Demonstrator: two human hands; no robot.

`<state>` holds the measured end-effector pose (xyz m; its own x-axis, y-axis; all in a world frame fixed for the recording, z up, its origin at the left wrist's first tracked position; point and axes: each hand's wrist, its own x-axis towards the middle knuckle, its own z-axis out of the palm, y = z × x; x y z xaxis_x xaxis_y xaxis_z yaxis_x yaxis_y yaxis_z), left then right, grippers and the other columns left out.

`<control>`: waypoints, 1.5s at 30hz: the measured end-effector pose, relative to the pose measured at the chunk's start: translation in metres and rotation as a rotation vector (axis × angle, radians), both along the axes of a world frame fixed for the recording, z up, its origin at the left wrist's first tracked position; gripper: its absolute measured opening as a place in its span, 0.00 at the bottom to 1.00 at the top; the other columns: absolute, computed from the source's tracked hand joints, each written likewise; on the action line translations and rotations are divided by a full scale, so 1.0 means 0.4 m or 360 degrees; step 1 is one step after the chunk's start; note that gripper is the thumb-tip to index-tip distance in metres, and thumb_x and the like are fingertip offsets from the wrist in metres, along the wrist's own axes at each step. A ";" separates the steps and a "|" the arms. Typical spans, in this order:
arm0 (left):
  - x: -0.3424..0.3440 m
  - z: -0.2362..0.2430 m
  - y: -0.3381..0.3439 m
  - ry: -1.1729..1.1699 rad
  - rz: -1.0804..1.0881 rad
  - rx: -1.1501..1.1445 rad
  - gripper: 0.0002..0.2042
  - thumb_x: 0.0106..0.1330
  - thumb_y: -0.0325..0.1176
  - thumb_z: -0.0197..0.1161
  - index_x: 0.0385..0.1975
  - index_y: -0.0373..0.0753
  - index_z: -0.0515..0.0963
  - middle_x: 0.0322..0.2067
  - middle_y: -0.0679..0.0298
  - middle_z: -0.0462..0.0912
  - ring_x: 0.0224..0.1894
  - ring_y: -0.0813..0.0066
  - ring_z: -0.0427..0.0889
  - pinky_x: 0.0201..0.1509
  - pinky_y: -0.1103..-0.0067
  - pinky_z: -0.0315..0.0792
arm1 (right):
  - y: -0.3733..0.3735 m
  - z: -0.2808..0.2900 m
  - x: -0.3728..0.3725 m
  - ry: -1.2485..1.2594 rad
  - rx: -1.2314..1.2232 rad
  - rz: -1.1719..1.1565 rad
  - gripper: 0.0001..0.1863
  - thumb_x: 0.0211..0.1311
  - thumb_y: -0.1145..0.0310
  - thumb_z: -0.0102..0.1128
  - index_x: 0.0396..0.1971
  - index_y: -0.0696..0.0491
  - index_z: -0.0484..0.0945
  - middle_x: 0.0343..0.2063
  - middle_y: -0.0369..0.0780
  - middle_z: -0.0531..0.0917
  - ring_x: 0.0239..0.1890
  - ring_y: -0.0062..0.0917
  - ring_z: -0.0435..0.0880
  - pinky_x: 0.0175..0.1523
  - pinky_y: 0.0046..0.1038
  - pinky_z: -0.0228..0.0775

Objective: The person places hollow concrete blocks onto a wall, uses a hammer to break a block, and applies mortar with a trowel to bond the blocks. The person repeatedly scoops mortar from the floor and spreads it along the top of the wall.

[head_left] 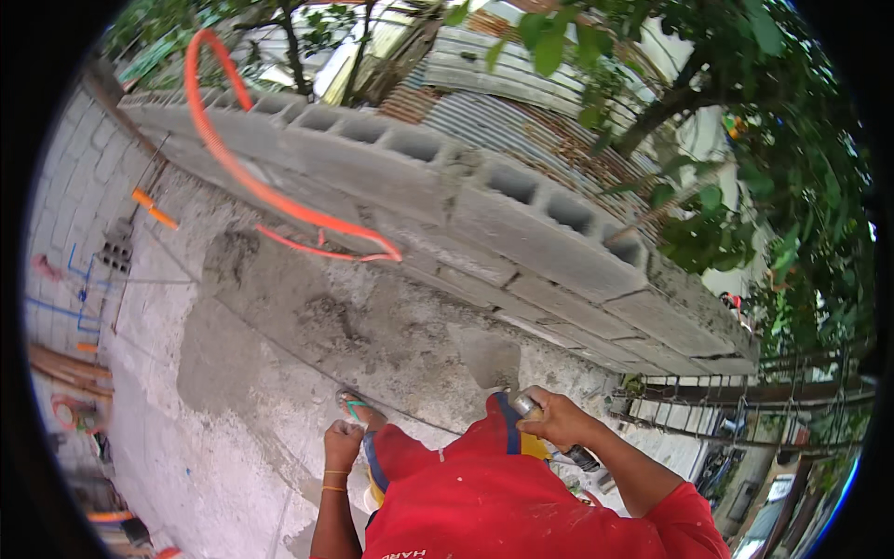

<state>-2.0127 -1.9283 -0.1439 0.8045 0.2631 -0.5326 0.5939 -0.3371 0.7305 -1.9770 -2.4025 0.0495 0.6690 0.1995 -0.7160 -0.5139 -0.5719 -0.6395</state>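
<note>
My right hand [551, 421] is closed round a hand tool with a pale, rounded metallic front end [527, 407] and a dark rear end [584, 458]. Its exact kind is not clear. Just beyond it is a smooth grey flat shape [489, 357]; I cannot tell whether it belongs to the tool or lies on the floor. My left hand [343, 444], with bands at the wrist, is curled closed in front of my left leg. A pale spot shows at its fingers, and whatever they hold is hidden. Below it is my foot in a green-strapped flip-flop [354, 406].
A hollow-block wall [549, 252] with open cores crosses ahead. An orange hose [233, 168] loops over it towards the floor. Damp mortar [270, 317] covers part of the concrete. An orange-handled tool [155, 209], blue pipes [84, 293] and boards [70, 373] are at left; rebar [745, 396] at right.
</note>
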 end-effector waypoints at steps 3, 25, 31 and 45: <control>0.021 -0.079 0.164 0.0008 -0.0142 0.0229 0.13 0.62 0.37 0.67 0.29 0.30 0.82 0.26 0.49 0.86 0.28 0.59 0.86 0.36 0.68 0.79 | 0.283 -0.087 0.156 0.0295 -0.0025 0.0080 0.27 0.59 0.58 0.74 0.54 0.56 0.77 0.36 0.49 0.87 0.39 0.36 0.87 0.48 0.36 0.78; 0.204 -1.008 0.081 0.0179 -0.0060 -0.0341 0.24 0.71 0.47 0.64 0.54 0.33 0.76 0.47 0.44 0.82 0.46 0.44 0.85 0.51 0.56 0.79 | 1.408 -2.033 1.169 -0.0439 -0.0844 0.1441 0.24 0.62 0.70 0.67 0.56 0.60 0.75 0.49 0.56 0.85 0.54 0.50 0.85 0.56 0.47 0.79; 0.285 -0.997 0.123 0.0447 -0.0010 -0.0580 0.24 0.71 0.48 0.65 0.57 0.33 0.77 0.53 0.45 0.82 0.55 0.45 0.83 0.59 0.61 0.77 | 1.253 -2.011 0.919 -0.0241 -0.0885 0.1865 0.25 0.61 0.74 0.67 0.58 0.62 0.72 0.44 0.56 0.86 0.46 0.50 0.88 0.47 0.49 0.83; 0.289 -1.045 0.153 0.0449 -0.0028 -0.0648 0.23 0.71 0.45 0.66 0.55 0.32 0.77 0.49 0.43 0.83 0.52 0.44 0.84 0.56 0.59 0.78 | 1.067 -2.122 0.755 0.0229 -0.0584 0.1033 0.18 0.58 0.72 0.64 0.47 0.63 0.77 0.30 0.54 0.85 0.28 0.43 0.87 0.32 0.45 0.77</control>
<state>-1.8972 -1.8672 -0.5618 0.6164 -0.0240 -0.7871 0.7844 -0.0694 0.6164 -1.6749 -1.9757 -0.7995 0.3938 0.2534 -0.8836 -0.0654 -0.9511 -0.3019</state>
